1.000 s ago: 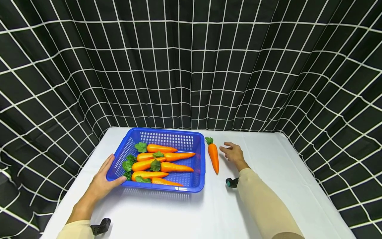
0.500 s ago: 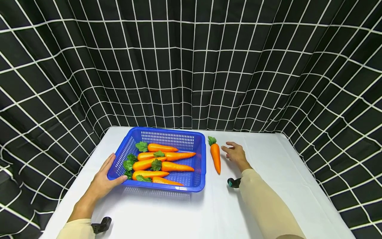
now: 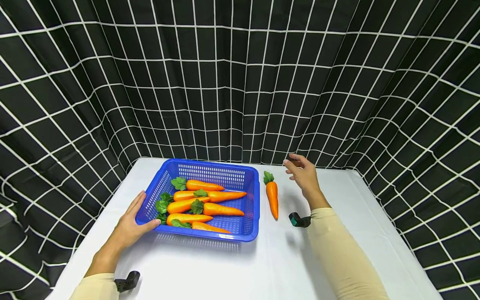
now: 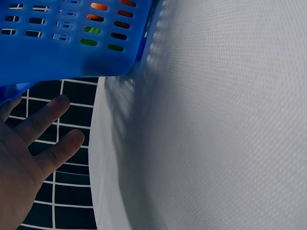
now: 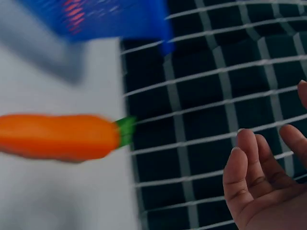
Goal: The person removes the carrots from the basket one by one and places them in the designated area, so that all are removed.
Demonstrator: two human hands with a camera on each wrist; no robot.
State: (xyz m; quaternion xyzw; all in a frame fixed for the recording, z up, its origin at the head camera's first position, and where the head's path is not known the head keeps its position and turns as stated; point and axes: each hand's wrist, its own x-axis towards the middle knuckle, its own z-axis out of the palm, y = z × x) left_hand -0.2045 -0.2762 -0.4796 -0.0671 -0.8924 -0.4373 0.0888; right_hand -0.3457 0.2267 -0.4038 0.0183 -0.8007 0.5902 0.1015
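Moved in the last half second: my right hand, shifted up and away from the loose carrot. Unmoved: my left hand and the blue basket.

Head view. Loose carrot, one: flat on the white worktop, just beside the basket's right side, apart from it. Long axis running away from me, leaves at the far end, tip toward me. It lies to the left of my right hand and nearer my body; that hand is the nearer of the two, raised, fingers loosely bent, holding nothing. Left hand: at the basket's near left corner, fingers straight along the outside, thumb on the rim; the whole basket stands between it and the loose carrot. Carrots in the basket: seven.

Left wrist view. Fingers spread, not curled, at the slotted wall; orange and green showing through. Loose carrot: not in sight.

Right wrist view. Loose carrot, blurred, leaves toward the dark curtain, tip cut off. Right hand: well apart from it, half open, empty.
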